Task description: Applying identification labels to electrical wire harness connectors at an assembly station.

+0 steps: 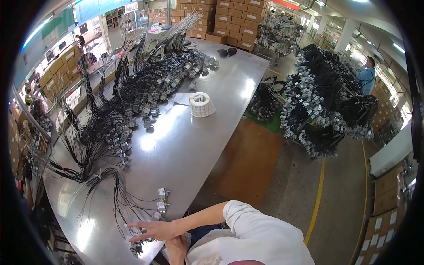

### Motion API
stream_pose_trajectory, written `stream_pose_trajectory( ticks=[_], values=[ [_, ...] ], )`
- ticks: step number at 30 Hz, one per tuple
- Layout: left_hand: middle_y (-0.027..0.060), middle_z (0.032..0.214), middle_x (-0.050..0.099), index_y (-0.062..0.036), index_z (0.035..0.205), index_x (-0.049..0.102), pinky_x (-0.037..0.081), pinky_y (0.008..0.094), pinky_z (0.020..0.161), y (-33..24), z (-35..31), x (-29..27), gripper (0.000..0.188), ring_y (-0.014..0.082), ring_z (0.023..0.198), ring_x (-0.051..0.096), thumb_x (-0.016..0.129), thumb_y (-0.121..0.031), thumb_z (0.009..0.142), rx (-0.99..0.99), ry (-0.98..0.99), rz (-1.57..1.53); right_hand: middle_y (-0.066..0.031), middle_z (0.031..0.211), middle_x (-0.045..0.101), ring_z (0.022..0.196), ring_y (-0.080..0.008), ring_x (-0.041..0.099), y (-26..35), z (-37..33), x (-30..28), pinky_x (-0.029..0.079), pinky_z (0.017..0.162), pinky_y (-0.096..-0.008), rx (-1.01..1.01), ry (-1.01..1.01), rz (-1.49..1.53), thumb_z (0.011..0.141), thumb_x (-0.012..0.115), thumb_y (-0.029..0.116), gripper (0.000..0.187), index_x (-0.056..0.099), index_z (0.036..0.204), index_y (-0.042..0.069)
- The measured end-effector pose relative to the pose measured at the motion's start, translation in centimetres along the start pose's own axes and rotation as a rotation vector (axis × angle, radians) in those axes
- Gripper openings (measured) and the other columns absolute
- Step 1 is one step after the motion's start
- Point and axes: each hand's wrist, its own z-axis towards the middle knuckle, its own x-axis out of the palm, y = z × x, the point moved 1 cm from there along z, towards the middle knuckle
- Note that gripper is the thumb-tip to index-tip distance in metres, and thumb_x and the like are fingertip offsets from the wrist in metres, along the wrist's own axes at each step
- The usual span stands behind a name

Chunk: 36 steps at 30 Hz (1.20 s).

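Observation:
My right hand (pixel 152 230) reaches over the near end of the metal table, its fingers stretched out and spread above a small cluster of silvery box-shaped parts (pixel 136 251) on black wires. Whether its fingertips touch them cannot be made out. Close under the right wrist is my left hand (pixel 176 249), by the table edge; its fingers are mostly hidden. Farther along the same edge, more box-shaped parts (pixel 162 198) lie in a row, their black wires (pixel 115 185) running left to a tied bunch.
A long heap of wired parts (pixel 145 88) covers the left side of the table (pixel 185 150). A white label roll (pixel 202 105) stands toward the far end. Right of the table, a rack is loaded with wired parts (pixel 309 106); a person in blue (pixel 366 77) stands behind it.

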Motion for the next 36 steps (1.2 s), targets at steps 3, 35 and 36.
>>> stream_pose_trajectory(
  ticks=[3,35,36],
  values=[
    [0.0253,0.096,0.075,-0.0047,0.116,0.071,0.057,0.0584,0.074,0.8,-0.7,0.8,0.024,0.0477,0.083,0.073,0.068,-0.021,0.1,-0.21,-0.004,-0.344,-0.0219,0.173,0.017,0.131,-0.0409,0.053,2.0,0.4,-3.0,0.054,0.101,-0.0464,0.008,0.011,0.039,0.072,0.059,-0.02,0.108,0.04,0.165,0.032],
    [0.0136,0.131,0.072,-0.0005,0.104,0.069,0.054,0.045,0.099,1.4,-3.6,-3.4,0.021,0.0318,0.128,0.065,0.078,-0.016,0.092,-0.497,-0.385,-0.102,-0.0161,0.158,0.046,0.106,-0.0197,0.073,1.7,-1.4,-4.6,0.062,0.073,-0.0276,0.423,-0.18,0.304,0.09,0.077,-0.008,0.096,0.026,0.167,0.016],
    [0.0136,0.131,0.072,-0.0005,0.104,0.069,0.054,0.045,0.099,1.6,-4.2,-3.4,0.021,0.0318,0.128,0.065,0.078,-0.016,0.092,-0.503,-0.396,-0.101,-0.0165,0.155,0.049,0.104,-0.0195,0.074,1.8,-0.7,-3.6,0.064,0.07,-0.0265,0.421,-0.175,0.296,0.09,0.078,-0.007,0.097,0.025,0.167,0.016]
  ],
)
